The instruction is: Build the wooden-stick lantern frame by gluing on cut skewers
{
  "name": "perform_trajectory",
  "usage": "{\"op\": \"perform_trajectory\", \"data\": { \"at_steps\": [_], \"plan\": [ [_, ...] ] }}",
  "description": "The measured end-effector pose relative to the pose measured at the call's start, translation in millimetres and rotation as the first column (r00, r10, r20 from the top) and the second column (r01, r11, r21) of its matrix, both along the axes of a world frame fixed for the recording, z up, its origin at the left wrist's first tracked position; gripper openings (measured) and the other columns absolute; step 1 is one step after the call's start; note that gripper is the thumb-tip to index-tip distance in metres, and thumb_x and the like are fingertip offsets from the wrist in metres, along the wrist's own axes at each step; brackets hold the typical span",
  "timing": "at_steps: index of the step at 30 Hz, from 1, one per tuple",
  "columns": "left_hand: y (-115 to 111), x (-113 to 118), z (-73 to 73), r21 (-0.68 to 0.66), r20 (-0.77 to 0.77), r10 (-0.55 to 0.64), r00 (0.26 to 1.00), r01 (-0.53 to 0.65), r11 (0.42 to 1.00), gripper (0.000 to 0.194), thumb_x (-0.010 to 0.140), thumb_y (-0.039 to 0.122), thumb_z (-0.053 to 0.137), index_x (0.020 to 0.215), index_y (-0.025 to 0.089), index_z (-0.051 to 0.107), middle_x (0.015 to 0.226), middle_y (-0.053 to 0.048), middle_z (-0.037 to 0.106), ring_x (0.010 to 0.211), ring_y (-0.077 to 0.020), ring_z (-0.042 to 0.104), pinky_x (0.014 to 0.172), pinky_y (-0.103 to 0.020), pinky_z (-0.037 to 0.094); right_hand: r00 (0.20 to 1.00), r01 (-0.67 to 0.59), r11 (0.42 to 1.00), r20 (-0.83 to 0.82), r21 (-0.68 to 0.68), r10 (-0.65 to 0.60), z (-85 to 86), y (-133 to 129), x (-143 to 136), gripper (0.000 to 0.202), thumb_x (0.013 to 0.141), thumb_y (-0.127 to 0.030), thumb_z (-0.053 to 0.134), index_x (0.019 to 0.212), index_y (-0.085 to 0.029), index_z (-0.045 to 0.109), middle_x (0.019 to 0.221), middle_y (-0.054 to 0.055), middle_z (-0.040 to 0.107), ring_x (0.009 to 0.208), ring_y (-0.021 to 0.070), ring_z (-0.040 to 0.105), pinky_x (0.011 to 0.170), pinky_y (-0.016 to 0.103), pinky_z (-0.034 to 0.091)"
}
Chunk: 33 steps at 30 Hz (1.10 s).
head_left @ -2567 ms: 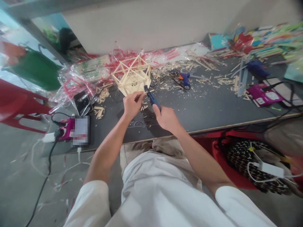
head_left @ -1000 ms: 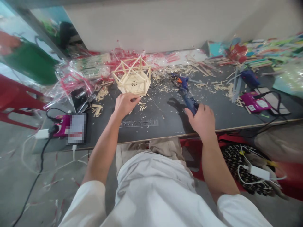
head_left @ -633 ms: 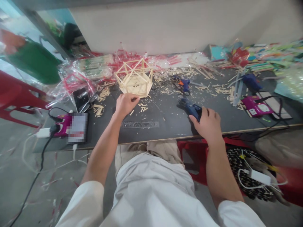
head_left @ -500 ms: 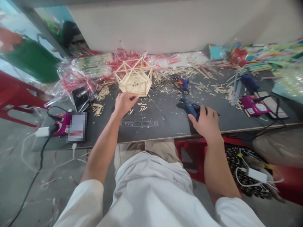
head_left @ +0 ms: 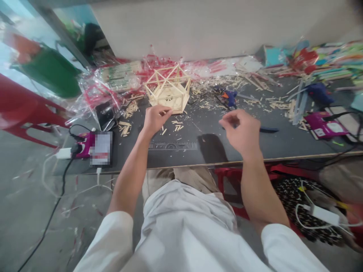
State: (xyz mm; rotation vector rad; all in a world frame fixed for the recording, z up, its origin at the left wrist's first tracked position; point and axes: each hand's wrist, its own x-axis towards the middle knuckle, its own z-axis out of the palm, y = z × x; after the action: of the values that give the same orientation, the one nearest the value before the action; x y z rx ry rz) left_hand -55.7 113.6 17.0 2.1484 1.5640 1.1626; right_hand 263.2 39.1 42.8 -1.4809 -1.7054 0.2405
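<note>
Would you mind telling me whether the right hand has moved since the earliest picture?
Yes, to the right: the right hand is now farther from the clear ruler.

One camera rides on the person's head, so I share that person's own outlook, forward and steeply down. The white shirt (head_left: 181, 223) fills the bottom of the view, nearest of all. Farther out, around mid-height, come the left hand (head_left: 155, 119) and the right hand (head_left: 241, 129), both seen from above and behind. The table (head_left: 176, 158) runs crosswise, and the pale wall (head_left: 181, 30) behind it closes off the top. It's a wide view, catching floor (head_left: 31, 204) and a red stool (head_left: 22, 102) at the left, blurring toward the borders.
</note>
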Motion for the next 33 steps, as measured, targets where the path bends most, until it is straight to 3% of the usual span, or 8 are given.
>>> {"op": "perform_trajectory", "data": {
  "at_steps": [5,10,16,24,28,33],
  "plan": [
    [1,-8,0.9,-0.008,0.003,0.0,1.0,0.0,1.0,0.017,0.091,0.031,0.072,0.09,0.02,0.084,0.086,-0.004,0.081,0.07,-0.0147,0.068,0.077,-0.028,0.055,0.941,-0.278,0.958,-0.18,0.063,0.285,13.6,34,-53,0.012,0.085,-0.026,0.078,0.091,-0.022,0.068,0.082,0.001,0.071,0.075,0.0187,0.068,0.081,0.038,0.058],
    [0,-8,0.9,-0.04,-0.015,0.027,1.0,-0.028,0.999,0.017,0.091,0.031,0.071,0.091,0.02,0.084,0.089,-0.003,0.081,0.071,-0.0147,0.068,0.081,-0.029,0.055,0.847,-0.448,0.893,-0.304,0.035,0.437,-13.4,78,-79,0.015,0.08,-0.028,0.083,0.088,-0.02,0.072,0.079,0.001,0.071,0.072,0.0173,0.066,0.076,0.038,0.057],
    [0,-9,3.6,-0.02,-0.091,-0.003,0.996,0.001,1.0,0.021,0.094,0.036,0.069,0.093,0.02,0.082,0.089,-0.003,0.079,0.073,-0.0153,0.067,0.081,-0.03,0.055,0.782,-0.477,0.877,-0.48,-0.051,0.397,-51.9,103,-84,0.021,0.079,-0.035,0.083,0.09,-0.02,0.072,0.075,0.001,0.07,0.062,0.0158,0.063,0.064,0.036,0.058],
    [4,-27,6.4,0.081,-0.095,0.132,0.987,-0.124,0.989,0.019,0.096,0.033,0.066,0.093,0.02,0.078,0.087,-0.003,0.075,0.07,-0.0135,0.063,0.081,-0.029,0.053,0.742,-0.444,0.894,-0.585,-0.062,0.328,-54.7,101,-76,0.015,0.076,-0.024,0.079,0.088,-0.02,0.07,0.074,0.002,0.07,0.067,0.0181,0.068,0.06,0.036,0.061],
    [-1,-20,5.7,0.1,-0.132,0.112,0.985,-0.099,0.99,0.018,0.097,0.033,0.065,0.092,0.021,0.078,0.086,-0.002,0.075,0.069,-0.0132,0.063,0.08,-0.029,0.052,0.719,-0.485,0.872,-0.599,-0.07,0.352,-60.2,104,-74,0.013,0.08,-0.024,0.074,0.09,-0.021,0.067,0.077,0.003,0.069,0.075,0.0216,0.072,0.061,0.037,0.062],
    [-7,-3,0.4,0.058,-0.174,-0.002,0.985,0.013,0.998,0.017,0.098,0.032,0.066,0.096,0.02,0.079,0.091,-0.004,0.077,0.076,-0.0157,0.068,0.077,-0.029,0.052,0.831,-0.427,0.902,-0.421,-0.063,0.364,-65.1,106,-72,0.014,0.085,-0.03,0.072,0.095,-0.024,0.063,0.088,0.005,0.07,0.077,0.0224,0.068,0.063,0.041,0.061]
  ]
}}
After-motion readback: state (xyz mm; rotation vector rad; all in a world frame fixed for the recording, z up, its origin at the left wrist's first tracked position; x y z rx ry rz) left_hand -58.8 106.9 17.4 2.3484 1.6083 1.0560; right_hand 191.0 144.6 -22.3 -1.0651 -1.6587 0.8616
